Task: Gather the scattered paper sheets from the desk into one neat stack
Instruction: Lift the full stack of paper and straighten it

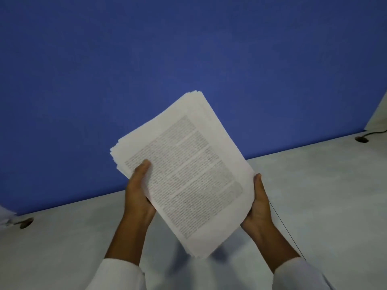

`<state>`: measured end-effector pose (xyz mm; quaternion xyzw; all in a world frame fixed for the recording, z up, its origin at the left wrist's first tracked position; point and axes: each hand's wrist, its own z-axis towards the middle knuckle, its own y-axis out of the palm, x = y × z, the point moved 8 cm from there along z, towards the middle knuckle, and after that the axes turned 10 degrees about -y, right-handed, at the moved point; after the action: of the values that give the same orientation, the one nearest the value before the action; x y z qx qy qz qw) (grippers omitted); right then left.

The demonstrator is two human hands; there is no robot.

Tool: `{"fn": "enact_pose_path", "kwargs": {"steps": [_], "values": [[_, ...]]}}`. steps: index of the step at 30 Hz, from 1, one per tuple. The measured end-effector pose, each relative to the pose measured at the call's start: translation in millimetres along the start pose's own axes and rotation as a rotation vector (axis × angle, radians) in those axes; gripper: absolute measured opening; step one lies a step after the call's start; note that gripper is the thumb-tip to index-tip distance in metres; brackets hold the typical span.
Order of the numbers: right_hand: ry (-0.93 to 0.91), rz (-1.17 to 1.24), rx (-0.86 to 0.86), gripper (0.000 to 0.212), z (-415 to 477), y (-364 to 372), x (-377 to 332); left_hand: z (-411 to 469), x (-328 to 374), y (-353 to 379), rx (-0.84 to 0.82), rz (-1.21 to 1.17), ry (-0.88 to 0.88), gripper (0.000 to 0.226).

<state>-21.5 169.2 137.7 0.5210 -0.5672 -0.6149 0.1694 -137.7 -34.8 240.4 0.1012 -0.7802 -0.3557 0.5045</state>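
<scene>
1. holding the paper stack between both hands, raised over the desk and turned diagonally, with one corner up against the blue partition and the opposite corner low, near the desk top; cannot tell whether that corner touches.
2. left hand gripping the stack's left edge: thumb pressed flat on the printed top sheet, other fingers hidden beneath the paper.
3. right hand gripping the stack's right edge: thumb lying up along the edge, fingers curled underneath and out of sight.
4. top sheet covered in dense blocks of print, too blurred to read.
5. sheet edges along the upper left side slightly fanned, not flush.
6. white left sleeve and white right sleeve at the bottom of the view.
7. far right of the desk: a round cable hole with a dark cable running out of it.
8. far left: a second cable hole, just beside something white cut off by the frame edge.
9. a thin dark line across the desk close to the right forearm.
</scene>
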Motion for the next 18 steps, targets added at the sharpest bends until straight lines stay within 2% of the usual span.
{"fn": "enact_pose_path", "kwargs": {"steps": [2,4,7,11,13,16,18], "values": [[0.061,-0.001,0.002,0.058,-7.1,-2.1,6.5,2.0,-21.1,-13.1,0.073,0.213,-0.025,0.047],[0.080,-0.065,-0.051,0.055,-14.5,0.7,4.8,2.4,-32.5,-29.2,0.152,0.367,-0.005,0.045],[0.114,-0.126,-0.093,0.054,-22.4,-14.9,-6.4,4.7,-33.9,-56.4,0.197,0.347,-0.029,0.044],[0.271,-0.150,-0.213,0.072,-33.3,-40.0,-5.4,1.1,-38.4,-73.3,0.109,0.262,-0.249,0.043],[0.325,-0.249,-0.263,0.076,-39.0,-34.9,-1.6,-7.1,-50.9,-76.4,0.092,0.251,-0.396,0.043],[0.416,-0.472,-0.312,0.055,-42.5,-24.5,13.4,-26.1,-85.4,-74.8,0.109,0.298,-0.567,0.045],[0.417,-0.567,-0.282,0.068,-43.9,-30.6,18.9,-41.7,-103.1,-73.1,0.108,0.237,-0.623,0.049]]}}
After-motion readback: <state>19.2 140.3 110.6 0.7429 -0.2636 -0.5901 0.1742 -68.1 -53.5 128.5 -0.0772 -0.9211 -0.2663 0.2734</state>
